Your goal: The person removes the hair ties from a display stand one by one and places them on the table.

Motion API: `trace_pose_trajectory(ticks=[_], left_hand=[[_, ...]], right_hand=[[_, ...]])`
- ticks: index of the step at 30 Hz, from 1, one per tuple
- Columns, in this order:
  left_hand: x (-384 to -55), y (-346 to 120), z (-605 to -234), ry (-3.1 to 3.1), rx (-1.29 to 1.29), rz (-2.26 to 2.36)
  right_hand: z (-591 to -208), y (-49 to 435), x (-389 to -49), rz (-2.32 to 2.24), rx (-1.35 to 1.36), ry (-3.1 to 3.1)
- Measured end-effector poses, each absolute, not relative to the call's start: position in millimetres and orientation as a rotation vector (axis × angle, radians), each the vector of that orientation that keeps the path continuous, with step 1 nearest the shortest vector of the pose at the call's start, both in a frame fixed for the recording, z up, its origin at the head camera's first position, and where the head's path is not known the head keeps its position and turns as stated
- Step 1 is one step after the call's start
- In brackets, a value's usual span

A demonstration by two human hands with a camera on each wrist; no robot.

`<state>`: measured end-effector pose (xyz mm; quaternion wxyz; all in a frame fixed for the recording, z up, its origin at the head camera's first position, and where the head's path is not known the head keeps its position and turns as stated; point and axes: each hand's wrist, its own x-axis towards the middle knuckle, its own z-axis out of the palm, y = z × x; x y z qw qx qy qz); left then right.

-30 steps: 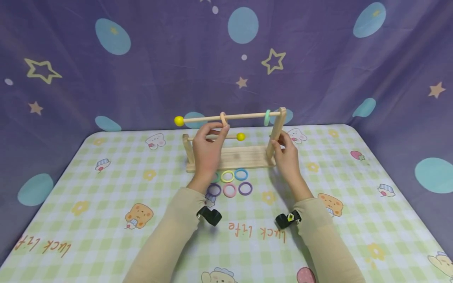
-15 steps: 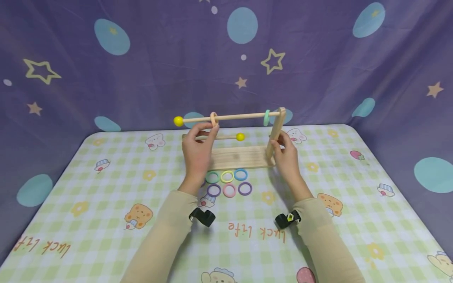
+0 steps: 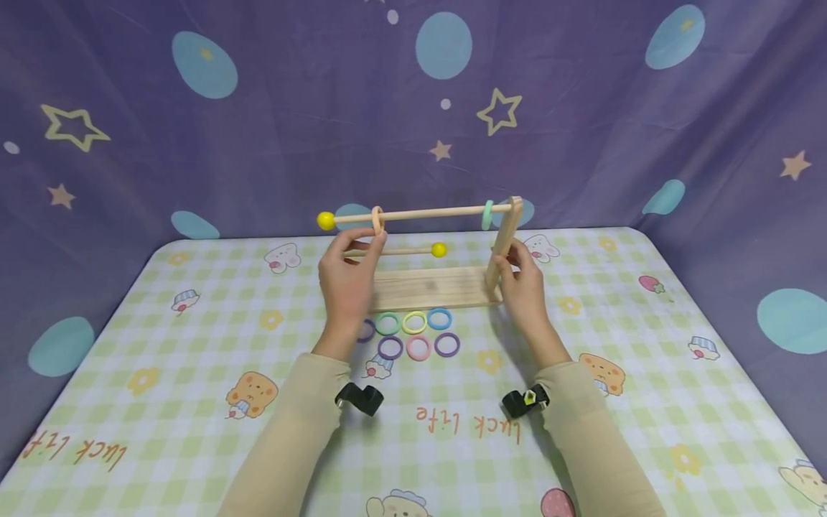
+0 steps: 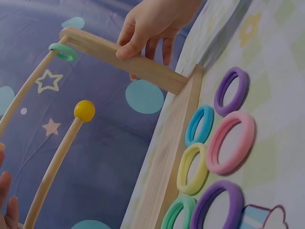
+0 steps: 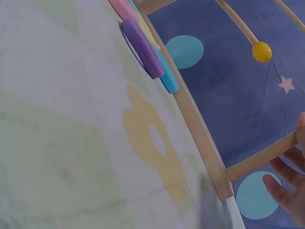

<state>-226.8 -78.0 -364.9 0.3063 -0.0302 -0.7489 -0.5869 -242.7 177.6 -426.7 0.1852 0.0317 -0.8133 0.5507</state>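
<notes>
In the head view, my left hand (image 3: 349, 280) pinches a peach hair tie (image 3: 377, 220) that loops around the upper rod (image 3: 433, 213) of a wooden rack, close to the yellow ball (image 3: 326, 220) at the rod's left end. My right hand (image 3: 525, 283) grips the rack's tall right post (image 3: 506, 244). A mint hair tie (image 3: 487, 215) hangs on the same rod beside that post. Below runs a shorter rod (image 3: 410, 251), tipped with another yellow ball (image 3: 439, 250). Its left support is hidden behind my left hand. Only fingertips of the left hand show in the left wrist view.
Before the rack's base (image 3: 433, 287), several hair ties lie flat on the checked tablecloth (image 3: 452, 467), among them pink (image 4: 245, 138), yellow (image 4: 183, 174) and blue (image 4: 192, 129) ones. A purple curtain (image 3: 258, 158) hangs behind the table.
The left hand has slid the peach hair tie leftward along the upper rod toward the yellow ball. A purple hair tie at the left has come into sight. The right hand stays put.
</notes>
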Motion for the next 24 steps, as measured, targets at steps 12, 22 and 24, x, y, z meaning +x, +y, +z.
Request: trace_pose_trajectory(ticks=[12, 22, 24], left_hand=[[-226.1, -90.8, -362.2, -1.918, -0.023, -1.659], [-224.1, -102.1, -364.5, -1.876, 0.019, -1.625], [-222.7, -103.2, -362.3, -1.862, 0.033, -1.639]], right_hand=[[-424.7, 176.8, -241.5, 1.549, 0.081, -2.300], [-425.8, 177.6, -242.5, 1.560, 0.099, -2.290], [-426.0, 177.6, -242.6, 1.560, 0.100, -2.288]])
